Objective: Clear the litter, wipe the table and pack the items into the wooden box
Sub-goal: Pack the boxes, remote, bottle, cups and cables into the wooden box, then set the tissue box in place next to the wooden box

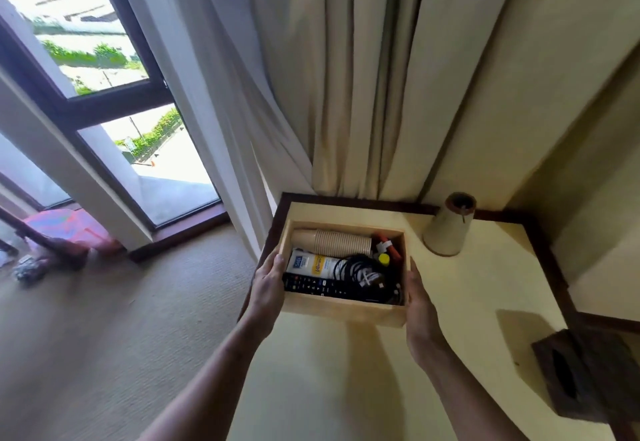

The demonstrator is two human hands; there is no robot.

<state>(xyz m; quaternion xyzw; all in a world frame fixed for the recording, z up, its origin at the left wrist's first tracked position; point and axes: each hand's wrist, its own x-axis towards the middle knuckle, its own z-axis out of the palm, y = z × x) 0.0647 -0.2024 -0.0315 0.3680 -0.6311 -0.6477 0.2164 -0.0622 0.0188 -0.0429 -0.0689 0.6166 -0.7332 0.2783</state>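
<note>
Head view: left hand (268,279) and right hand (420,298) grip opposite ends of the wooden box (346,309) at the far left of the table (346,388). A cone-shaped vase (448,229) stands near it; a dark tissue box (588,378) lies well apart.

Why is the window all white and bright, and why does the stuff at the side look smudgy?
Head view: strong daylight washes out the window; the pink thing at the left edge is blurred; the wide lens bends the curtain; the wooden box stays fairly sharp and casts a soft shadow on the table.
</note>
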